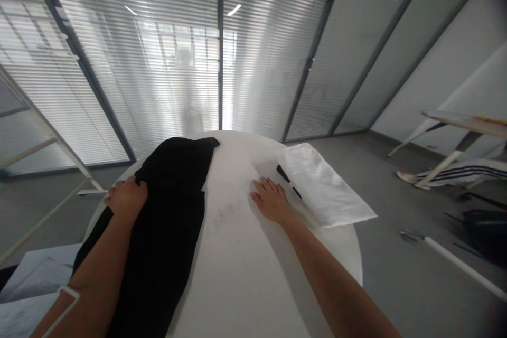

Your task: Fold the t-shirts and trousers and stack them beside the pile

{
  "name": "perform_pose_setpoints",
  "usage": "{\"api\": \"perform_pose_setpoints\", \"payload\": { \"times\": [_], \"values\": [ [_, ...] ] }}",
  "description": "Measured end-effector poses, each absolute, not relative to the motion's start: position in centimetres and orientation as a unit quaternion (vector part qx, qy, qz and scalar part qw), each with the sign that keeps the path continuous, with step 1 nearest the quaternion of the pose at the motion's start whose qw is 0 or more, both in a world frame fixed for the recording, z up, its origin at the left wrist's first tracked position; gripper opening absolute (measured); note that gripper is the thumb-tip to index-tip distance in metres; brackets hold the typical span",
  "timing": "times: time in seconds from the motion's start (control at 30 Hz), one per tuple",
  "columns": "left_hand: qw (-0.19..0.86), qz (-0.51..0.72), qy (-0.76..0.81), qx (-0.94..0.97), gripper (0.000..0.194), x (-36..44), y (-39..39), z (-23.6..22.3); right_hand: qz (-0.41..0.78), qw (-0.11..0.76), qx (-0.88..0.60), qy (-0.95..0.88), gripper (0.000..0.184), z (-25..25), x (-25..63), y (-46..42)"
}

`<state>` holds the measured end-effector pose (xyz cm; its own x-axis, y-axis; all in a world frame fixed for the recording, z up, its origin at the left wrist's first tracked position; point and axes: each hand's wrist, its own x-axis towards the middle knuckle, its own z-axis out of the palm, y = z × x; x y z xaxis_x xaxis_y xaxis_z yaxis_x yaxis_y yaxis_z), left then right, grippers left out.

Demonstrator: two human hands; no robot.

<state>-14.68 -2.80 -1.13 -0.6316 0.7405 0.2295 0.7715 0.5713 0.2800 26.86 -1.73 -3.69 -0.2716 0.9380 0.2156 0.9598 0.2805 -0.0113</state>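
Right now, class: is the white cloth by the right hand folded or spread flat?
Folded: the white cloth lies as a thick, narrow oblong beside the right hand.

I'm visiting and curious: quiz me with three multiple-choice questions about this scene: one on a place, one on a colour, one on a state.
1. Where is the left hand?
A) on the black cloth
B) on the floor
C) on a chair

2. What colour is the folded towel?
A) red
B) white
C) blue

3. How is the right hand?
A) flat on the table, empty
B) gripping the towel
C) in a pocket

Answers: 1 A, its fingers lie over the cloth. 2 B, it shows pale white. 3 A, its spread fingers touch the tabletop.
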Motion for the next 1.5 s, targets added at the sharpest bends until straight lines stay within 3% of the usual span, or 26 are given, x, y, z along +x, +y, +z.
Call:
{"api": "perform_pose_setpoints", "payload": {
  "times": [0.4,0.63,1.13,1.33,1.5],
  "values": [
    [0.151,-0.196,-0.815,-0.523,0.042,-11.6,-2.7,-0.4,-0.087,0.094,-0.596,-0.793,0.05,-3.8,26.5,-1.9],
    [0.052,-0.153,-0.795,-0.584,0.043,-8.5,-2.9,0.2,-0.089,0.081,-0.592,-0.797,0.05,-3.8,26.5,-1.8],
    [0.01,-0.134,-0.78,-0.611,0.044,-6.0,-3.7,1.3,-0.078,0.088,-0.592,-0.797,0.051,-4.1,26.7,-1.6],
    [-0.082,-0.272,-0.735,-0.616,0.039,-3.9,-2.4,3.0,-0.065,0.086,-0.596,-0.796,0.051,-3.9,26.7,-1.5],
    [-0.289,-0.451,-0.66,-0.527,0.038,-0.6,-0.4,5.8,-0.052,0.092,-0.594,-0.798,0.051,-3.8,26.9,-1.5]
  ]
}}
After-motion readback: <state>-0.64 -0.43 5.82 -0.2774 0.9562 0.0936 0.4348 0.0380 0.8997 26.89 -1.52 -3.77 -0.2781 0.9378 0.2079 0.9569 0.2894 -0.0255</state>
